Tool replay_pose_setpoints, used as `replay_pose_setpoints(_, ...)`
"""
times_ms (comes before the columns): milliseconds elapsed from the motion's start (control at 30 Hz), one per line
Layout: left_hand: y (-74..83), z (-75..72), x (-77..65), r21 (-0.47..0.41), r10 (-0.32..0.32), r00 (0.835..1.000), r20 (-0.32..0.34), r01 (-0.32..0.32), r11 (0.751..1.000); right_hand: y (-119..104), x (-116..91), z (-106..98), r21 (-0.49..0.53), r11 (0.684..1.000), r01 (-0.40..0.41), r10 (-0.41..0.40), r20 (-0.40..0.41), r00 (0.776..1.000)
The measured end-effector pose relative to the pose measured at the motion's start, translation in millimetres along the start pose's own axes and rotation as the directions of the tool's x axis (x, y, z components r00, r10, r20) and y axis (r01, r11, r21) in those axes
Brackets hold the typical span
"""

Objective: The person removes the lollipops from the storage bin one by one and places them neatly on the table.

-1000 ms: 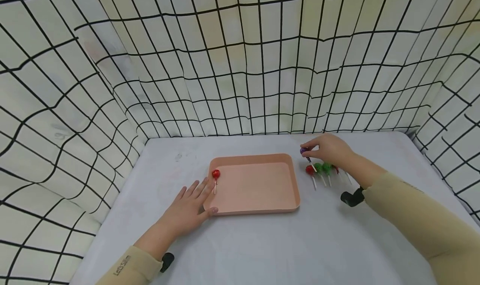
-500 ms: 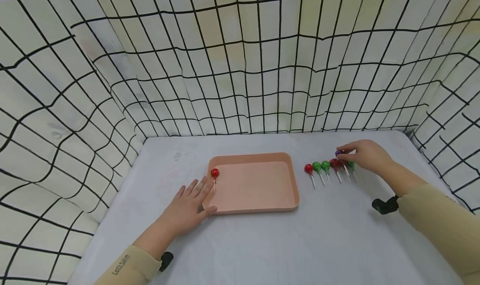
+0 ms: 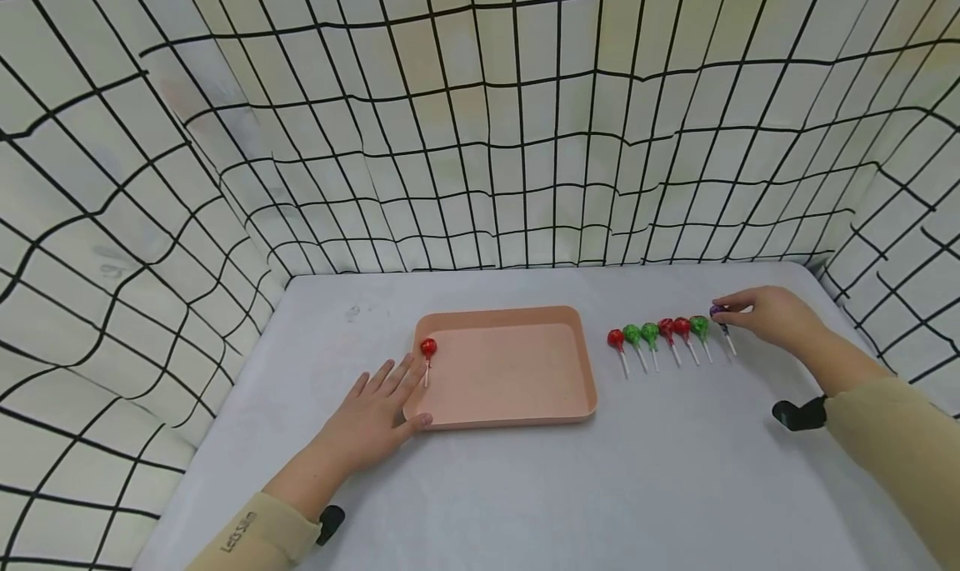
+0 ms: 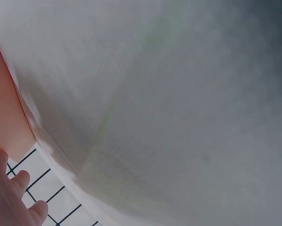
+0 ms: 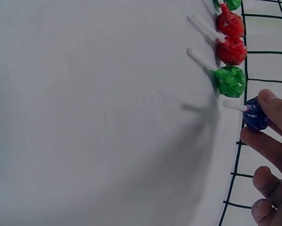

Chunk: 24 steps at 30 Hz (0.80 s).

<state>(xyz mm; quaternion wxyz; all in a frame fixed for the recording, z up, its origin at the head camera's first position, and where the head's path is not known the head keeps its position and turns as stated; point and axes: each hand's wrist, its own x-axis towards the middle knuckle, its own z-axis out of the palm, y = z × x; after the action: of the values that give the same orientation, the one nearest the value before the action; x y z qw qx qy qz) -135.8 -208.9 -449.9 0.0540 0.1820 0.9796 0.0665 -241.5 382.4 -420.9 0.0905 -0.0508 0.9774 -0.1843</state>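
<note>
Between thumb and fingers my right hand [image 3: 776, 321] pinches a purple lollipop [image 5: 255, 116] by its wrapped head, its white stick pointing away from the fingers. It is at the right end of a row of red and green lollipops; the nearest is a green lollipop [image 5: 230, 81]. My left hand [image 3: 373, 421] lies with fingers spread on the left edge of a pink tray [image 3: 510, 417]. Just past those fingertips, a red lollipop [image 3: 428, 348] lies in the tray along its left side. Only part of the left hand shows in the left wrist view.
Right of the tray, the row holds several lollipops, among them a red lollipop [image 3: 616, 338] at its left end. A white cloth [image 3: 525, 496] covers the table. White walls with a black grid [image 3: 495, 137] enclose the back and sides.
My right hand has carried the purple lollipop rightward, from above the row's left end to beyond its right end. The left hand stays on the tray.
</note>
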Motion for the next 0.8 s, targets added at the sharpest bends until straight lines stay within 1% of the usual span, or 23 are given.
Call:
replay_pose_setpoints(233,0.5,-1.2,-0.8,-0.016,-0.010,1.000,0.014,0.011,1.000,8,4,7,-0.016,0.999,-0.047,0.048,0.046,0.998)
replay_pose_setpoints(500,2.7,-4.3,-0.6,-0.017,-0.018,1.000,0.021,0.018,1.000,11,9,13,-0.010,0.999,-0.030,0.031,0.064,0.997)
replay_pose_setpoints(700,3.4,-4.7,-1.1,-0.013,-0.015,1.000,0.021,0.015,1.000,16,6,9,0.002,1.000,0.001,-0.001,0.063,0.998)
replay_pose_setpoints(800,3.3,-5.5,-2.0,-0.014,-0.012,1.000,0.021,0.013,1.000,19,5,8,0.008,1.000,0.002,-0.002,0.062,0.998)
